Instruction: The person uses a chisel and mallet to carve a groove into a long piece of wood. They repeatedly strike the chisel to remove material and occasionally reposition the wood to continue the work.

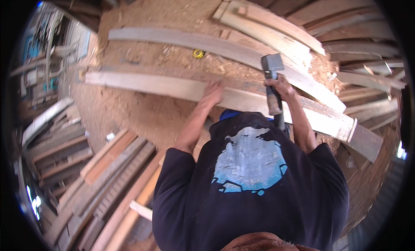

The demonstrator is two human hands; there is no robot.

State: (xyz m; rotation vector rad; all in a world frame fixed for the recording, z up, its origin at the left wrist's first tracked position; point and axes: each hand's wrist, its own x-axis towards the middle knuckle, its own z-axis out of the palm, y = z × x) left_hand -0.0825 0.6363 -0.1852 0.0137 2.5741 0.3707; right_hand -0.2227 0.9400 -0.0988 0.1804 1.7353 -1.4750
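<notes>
At two o'clock, right hand [283,87] is gripping grey block-headed metal hammer [273,62]; at twelve, left hand [212,94], grip unclear, is touching long pale wooden plank [151,85] spanning ten-to-three, best held steady.

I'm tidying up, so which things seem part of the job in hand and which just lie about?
Apparently in use:
pale plank under the left hand
square-headed hammer in the right hand

Apparently lying about:
yellow round object
stacked boards, lower left
pale boards, upper right
</notes>
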